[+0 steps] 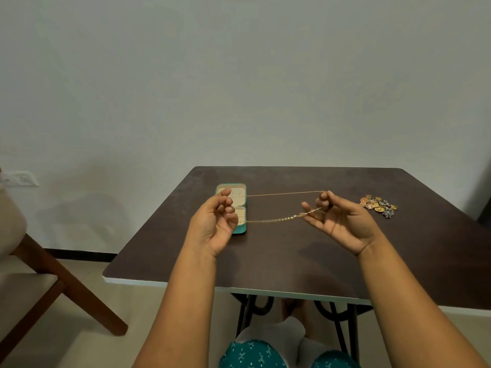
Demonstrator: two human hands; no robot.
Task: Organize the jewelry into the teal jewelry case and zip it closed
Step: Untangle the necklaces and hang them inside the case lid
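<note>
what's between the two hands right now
A thin gold chain, held taut as two strands from left hand to right hand, in the head view.

Teal case (240,229), gold chain (268,221)

Both forearms bare, no sleeves. Left hand (212,221), right hand (337,221): no rings. Teal trousers (249,354), small white print.

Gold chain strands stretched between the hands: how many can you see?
2. One thin gold chain strand runs across the top; a thicker one runs below, from left hand to right hand. Possibly one looped necklace.
</note>
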